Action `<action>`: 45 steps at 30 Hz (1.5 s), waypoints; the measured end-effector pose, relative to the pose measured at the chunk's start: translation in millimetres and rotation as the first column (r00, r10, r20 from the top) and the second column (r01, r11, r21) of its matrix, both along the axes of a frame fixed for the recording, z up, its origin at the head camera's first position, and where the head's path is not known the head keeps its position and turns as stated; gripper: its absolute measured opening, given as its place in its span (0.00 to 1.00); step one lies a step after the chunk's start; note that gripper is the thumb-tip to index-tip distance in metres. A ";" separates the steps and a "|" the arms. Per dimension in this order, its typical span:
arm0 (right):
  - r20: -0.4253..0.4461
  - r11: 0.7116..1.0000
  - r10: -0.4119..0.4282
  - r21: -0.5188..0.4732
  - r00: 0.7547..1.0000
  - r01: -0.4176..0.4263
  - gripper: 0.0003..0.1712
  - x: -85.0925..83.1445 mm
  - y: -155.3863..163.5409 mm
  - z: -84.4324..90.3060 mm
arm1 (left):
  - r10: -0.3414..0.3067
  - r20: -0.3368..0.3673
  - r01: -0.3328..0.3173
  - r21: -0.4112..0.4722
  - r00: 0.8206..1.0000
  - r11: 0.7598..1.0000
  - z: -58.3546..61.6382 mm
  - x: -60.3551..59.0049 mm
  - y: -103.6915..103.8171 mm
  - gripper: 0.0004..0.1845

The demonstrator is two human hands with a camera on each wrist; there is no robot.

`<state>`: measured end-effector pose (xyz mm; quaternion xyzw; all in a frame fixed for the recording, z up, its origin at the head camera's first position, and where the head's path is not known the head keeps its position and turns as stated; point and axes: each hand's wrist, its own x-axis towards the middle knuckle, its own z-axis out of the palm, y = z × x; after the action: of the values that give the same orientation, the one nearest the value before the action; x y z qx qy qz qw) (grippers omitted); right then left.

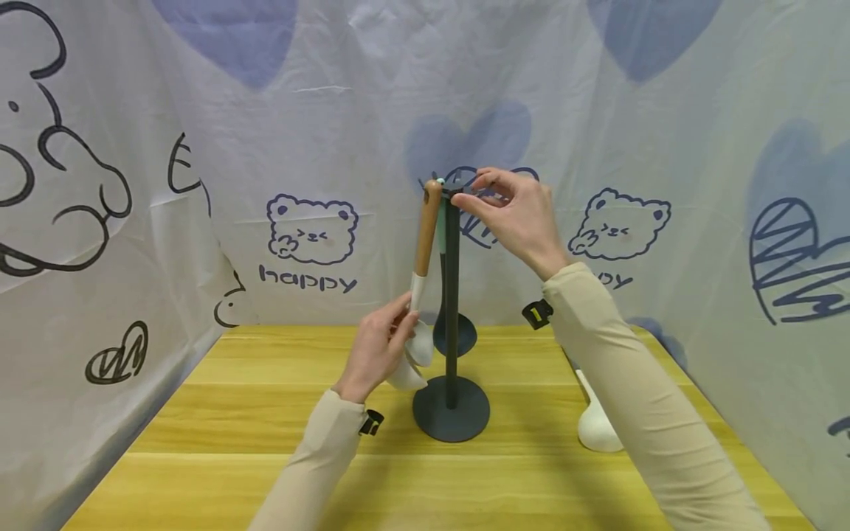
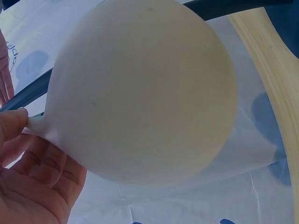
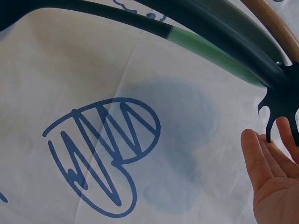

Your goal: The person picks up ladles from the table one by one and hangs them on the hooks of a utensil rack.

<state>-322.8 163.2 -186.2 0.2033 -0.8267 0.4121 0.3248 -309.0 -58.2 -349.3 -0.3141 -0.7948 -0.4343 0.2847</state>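
A dark utensil stand [image 1: 451, 295] rises from a round base on the wooden table [image 1: 265, 413]. From its hook crown [image 1: 454, 192] hangs a white ladle with a wooden handle [image 1: 427, 228]. My left hand [image 1: 406, 324] grips this ladle at its white neck, just above the bowl. The bowl [image 2: 140, 93] fills the left wrist view, with my fingers [image 2: 32, 186] under it. My right hand [image 1: 474, 193] pinches the hook crown [image 3: 282, 100] at the stand's top, fingertips [image 3: 266, 177] against its prongs. A dark spoon with a green handle [image 1: 454, 332] hangs behind the pole.
A second white ladle [image 1: 598, 428] lies on the table at the right, partly hidden by my right sleeve. White printed cloth [image 1: 312, 243] walls the table on three sides. The table's front edge runs close to me.
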 end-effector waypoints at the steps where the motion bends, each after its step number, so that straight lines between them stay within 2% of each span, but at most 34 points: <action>1: -0.004 1.000 0.008 0.004 1.000 -0.008 0.25 0.2 0.3 -0.5 | 0.000 0.009 0.000 0.003 1.000 1.000 -0.2 0.4 0.3 0.17; 10: -0.028 0.996 0.085 0.030 0.996 -0.084 0.33 -0.3 7.0 -8.1 | -0.003 0.039 0.001 0.032 0.999 0.999 -1.6 4.0 -2.2 0.18; 16: -0.018 0.995 0.097 0.021 0.995 -0.097 0.39 -0.5 14.4 -15.5 | 0.007 0.034 -0.009 0.066 0.999 0.998 -2.4 6.2 -6.0 0.17; 20: -0.011 0.995 0.100 0.003 0.995 -0.100 0.40 -1.5 18.9 -20.4 | 0.026 0.054 -0.031 0.083 0.998 0.996 -4.5 7.0 -9.6 0.18; 27: 0.074 0.997 0.077 -0.002 0.994 -0.077 0.37 -5.2 24.4 -31.5 | 0.047 0.096 -0.055 0.085 0.994 0.995 -6.7 5.1 -16.1 0.18; 39: 0.186 0.995 0.088 0.021 0.979 -0.093 0.29 -13.1 39.8 -70.0 | 0.068 0.099 -0.076 0.072 0.993 0.995 -8.4 0.1 -27.4 0.17; 45: 0.239 0.989 0.086 0.095 0.967 -0.111 0.31 -16.4 52.4 -96.8 | 0.082 0.108 -0.091 0.081 0.991 0.993 -8.8 1.1 -32.5 0.17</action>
<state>-339.2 215.6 -283.0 0.2115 -0.8691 0.4036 0.1925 -307.9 -90.7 -358.1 -0.2437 -0.8021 -0.4712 0.2744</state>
